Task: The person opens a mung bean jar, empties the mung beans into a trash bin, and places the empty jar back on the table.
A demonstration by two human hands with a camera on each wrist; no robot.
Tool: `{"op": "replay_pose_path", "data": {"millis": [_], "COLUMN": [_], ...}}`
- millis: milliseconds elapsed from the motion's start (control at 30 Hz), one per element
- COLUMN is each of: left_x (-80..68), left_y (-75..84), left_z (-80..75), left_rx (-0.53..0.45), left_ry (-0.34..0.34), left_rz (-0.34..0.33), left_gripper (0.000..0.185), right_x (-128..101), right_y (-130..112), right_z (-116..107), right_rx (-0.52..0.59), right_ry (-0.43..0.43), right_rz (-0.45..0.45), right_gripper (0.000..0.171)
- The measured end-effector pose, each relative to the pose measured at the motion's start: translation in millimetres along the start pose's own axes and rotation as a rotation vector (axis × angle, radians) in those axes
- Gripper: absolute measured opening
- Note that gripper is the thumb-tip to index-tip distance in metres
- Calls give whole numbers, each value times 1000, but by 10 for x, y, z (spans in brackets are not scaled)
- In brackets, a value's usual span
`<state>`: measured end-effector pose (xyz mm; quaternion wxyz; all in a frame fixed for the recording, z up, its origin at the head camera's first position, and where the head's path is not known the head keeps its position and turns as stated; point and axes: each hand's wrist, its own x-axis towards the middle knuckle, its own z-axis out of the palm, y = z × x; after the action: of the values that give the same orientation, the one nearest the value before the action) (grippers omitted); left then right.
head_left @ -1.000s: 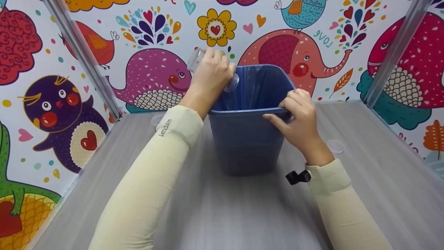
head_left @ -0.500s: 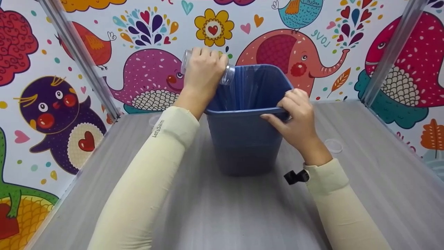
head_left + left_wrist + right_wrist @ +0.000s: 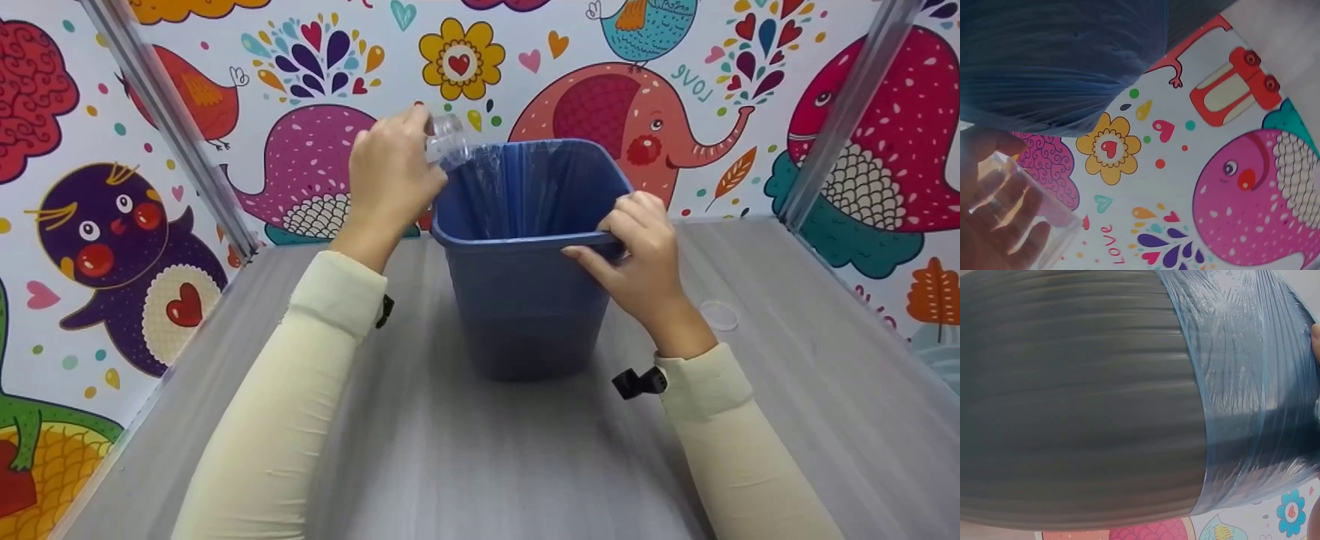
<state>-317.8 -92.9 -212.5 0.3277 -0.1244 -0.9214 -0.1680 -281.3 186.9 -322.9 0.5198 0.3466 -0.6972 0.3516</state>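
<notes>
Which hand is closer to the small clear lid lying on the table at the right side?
Right. The right hand grips the blue bin's near rim, just left of the clear lid. The left hand holds a clear jar beyond the bin's far-left corner.

One bin (image 3: 525, 300), one jar (image 3: 447, 139), two lids (image 3: 718, 315).

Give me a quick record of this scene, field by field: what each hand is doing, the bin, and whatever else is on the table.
left hand: left hand grips a clear plastic jar beside the bin's rim
right hand: right hand has its grip on the near rim
bin: blue bin, upright, lined with a thin blue bag
table: grey table; a clear round lid lies right of the bin
surround: cartoon animal wall
</notes>
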Motion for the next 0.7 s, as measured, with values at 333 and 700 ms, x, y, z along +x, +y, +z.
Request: {"op": "replay_pose_path", "data": {"millis": [333, 700], "left_x": [-236, -622], "left_y": [-205, -300], "left_z": [-27, 81], "left_rx": [-477, -704], "left_ry": [18, 45], "left_rz": [-265, -377], "left_gripper": [60, 53], "right_x": [-1, -2], "right_y": [-3, -11], "right_z": [6, 9], "right_rx": [-9, 4], "right_ry": [-4, 13], "right_rz": [9, -1], "right_gripper": [60, 58]}}
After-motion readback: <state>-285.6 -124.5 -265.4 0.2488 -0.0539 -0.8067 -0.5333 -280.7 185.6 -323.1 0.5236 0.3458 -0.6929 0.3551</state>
